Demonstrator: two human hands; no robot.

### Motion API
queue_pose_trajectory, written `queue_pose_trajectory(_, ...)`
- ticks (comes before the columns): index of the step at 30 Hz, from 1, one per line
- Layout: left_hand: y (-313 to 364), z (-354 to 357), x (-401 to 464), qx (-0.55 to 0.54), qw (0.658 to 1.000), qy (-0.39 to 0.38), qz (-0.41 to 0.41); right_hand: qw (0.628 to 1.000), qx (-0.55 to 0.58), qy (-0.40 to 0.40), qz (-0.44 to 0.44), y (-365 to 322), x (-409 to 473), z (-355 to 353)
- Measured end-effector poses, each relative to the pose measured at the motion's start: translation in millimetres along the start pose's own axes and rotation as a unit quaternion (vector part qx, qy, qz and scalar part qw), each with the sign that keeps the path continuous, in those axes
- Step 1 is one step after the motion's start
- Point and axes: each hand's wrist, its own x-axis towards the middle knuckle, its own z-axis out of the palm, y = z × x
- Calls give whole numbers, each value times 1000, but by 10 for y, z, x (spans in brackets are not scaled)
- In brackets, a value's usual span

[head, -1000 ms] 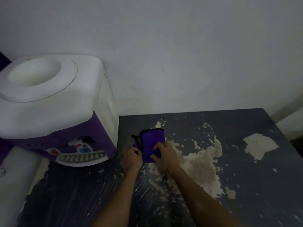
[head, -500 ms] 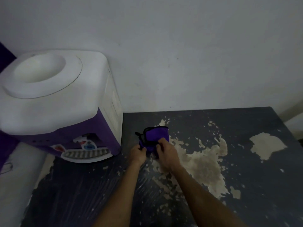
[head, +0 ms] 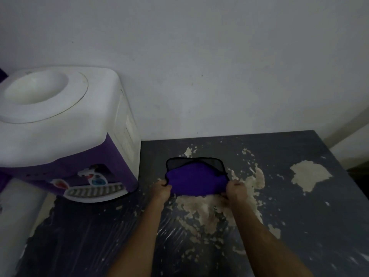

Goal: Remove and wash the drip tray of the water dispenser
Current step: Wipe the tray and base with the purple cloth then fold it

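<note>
A white and purple water dispenser [head: 65,132] stands at the left on a dark table [head: 289,226]. Its white slotted drip tray [head: 95,193] sits at the front base, under two taps. To its right I hold a purple cloth [head: 196,181] with a black edge, spread wide just above the tabletop. My left hand [head: 161,189] pinches its left corner. My right hand [head: 235,189] pinches its right corner. Both hands are well to the right of the drip tray.
The table's dark surface is peeled in pale patches [head: 308,174] in the middle and at the right. A white wall [head: 199,66] rises behind. A pale rounded object [head: 14,216] lies at the left edge, below the dispenser.
The folded cloth has been pulled open sideways: my hands moved apart, left hand leftward and right hand rightward, each keeping a corner. The view shifted slightly.
</note>
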Motion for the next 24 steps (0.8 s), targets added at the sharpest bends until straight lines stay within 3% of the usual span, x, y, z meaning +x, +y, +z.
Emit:
queue_pose_trajectory(4,81,-23,-28,-3,1000,-20,-22,992,-79,-41,-91,-17,44,-57)
queue_pose_trajectory(7,133,-92,-76,-26,995,-85,-46,977,-160,-48,-134,-61,71,-141)
queue_pose_trajectory(13,298,-390,-93,194,971,-121,73,955,-201,-43,-215,-329,88,-302)
queue_pose_trajectory(16,530,-586,-97,226,958,-106,138,951,-167,-32,-260,-579,45,-304)
queue_pose_trajectory(19,807,-712,-100,184,964,-35,190,962,-65,-72,-255,-900,-35,-284)
queue_pose_trajectory(22,1092,-759,-74,24,982,18,185,968,71,-126,-206,-1259,-58,-281)
queue_pose_trajectory(24,1287,-774,-54,-74,982,43,170,958,97,-148,-225,-1501,-59,-275)
